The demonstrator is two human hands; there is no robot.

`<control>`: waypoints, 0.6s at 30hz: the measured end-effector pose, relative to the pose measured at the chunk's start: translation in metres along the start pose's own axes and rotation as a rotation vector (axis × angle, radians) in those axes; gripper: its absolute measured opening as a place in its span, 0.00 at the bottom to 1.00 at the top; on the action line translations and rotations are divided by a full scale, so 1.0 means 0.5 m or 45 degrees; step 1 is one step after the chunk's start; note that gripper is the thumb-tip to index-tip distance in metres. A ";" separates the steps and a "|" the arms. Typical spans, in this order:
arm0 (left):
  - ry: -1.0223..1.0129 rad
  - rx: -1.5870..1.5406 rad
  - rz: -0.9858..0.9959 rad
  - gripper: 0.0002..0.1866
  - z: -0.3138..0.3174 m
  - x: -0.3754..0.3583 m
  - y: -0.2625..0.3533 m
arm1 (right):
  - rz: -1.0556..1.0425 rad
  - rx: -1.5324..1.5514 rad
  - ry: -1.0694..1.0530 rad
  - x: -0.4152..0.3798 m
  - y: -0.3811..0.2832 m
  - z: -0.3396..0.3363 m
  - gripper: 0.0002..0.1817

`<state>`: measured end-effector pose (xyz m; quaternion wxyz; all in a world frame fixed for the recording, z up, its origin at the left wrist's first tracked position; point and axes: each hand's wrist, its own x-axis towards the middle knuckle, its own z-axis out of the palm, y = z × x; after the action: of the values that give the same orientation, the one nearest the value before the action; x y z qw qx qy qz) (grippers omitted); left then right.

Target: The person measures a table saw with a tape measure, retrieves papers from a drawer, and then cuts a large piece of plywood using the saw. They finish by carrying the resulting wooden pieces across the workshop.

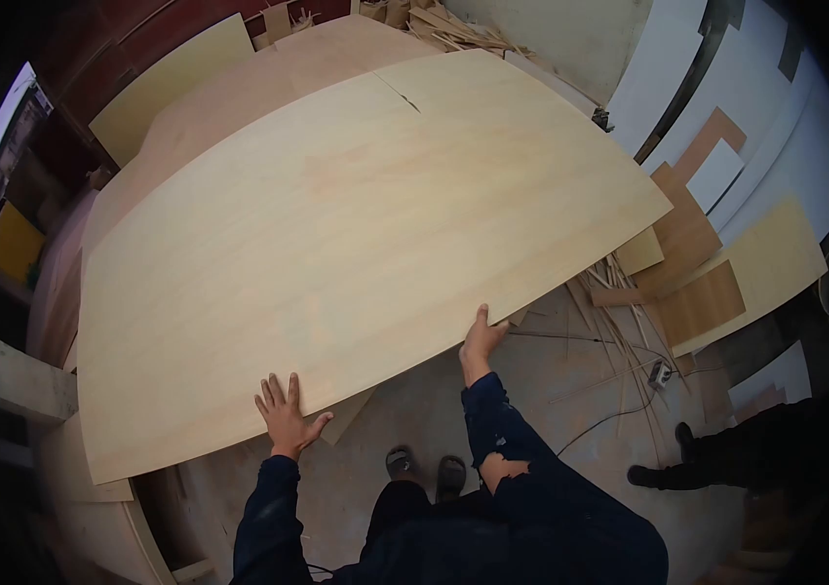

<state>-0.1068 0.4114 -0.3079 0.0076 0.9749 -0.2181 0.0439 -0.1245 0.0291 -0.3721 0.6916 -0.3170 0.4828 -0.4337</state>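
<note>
A large pale plywood sheet (366,224) spreads out in front of me, with a short dark crack near its far edge. My left hand (288,417) lies on its near edge, fingers spread flat on the top face and thumb pointing right. Farther right along the same edge, my right hand (482,341) grips the sheet, thumb on top. Its other fingers are hidden below the edge. Beneath the pale sheet, a pinkish plywood sheet (239,97) shows at the far and left sides.
Thin wood strips (629,322) and a cable (619,414) with a socket box (660,374) lie on the floor at right. Board offcuts (692,307) lean there. Another person's dark-clad legs (726,453) stand at lower right. A concrete beam (15,370) is at left.
</note>
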 end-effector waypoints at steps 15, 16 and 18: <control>0.025 0.072 0.059 0.53 0.040 0.035 -0.039 | -0.305 -0.359 0.020 -0.083 0.053 0.048 0.43; 0.048 0.075 0.062 0.53 0.043 0.050 -0.045 | -0.304 -0.336 0.002 -0.080 0.054 0.065 0.43; 0.073 0.073 0.067 0.53 0.046 0.082 -0.055 | -0.306 -0.326 -0.004 -0.074 0.055 0.101 0.43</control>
<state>-0.0563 0.4183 -0.3271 -0.0153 0.9670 -0.2419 0.0783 -0.0746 0.0753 -0.3644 0.5894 -0.4585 0.4917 -0.4479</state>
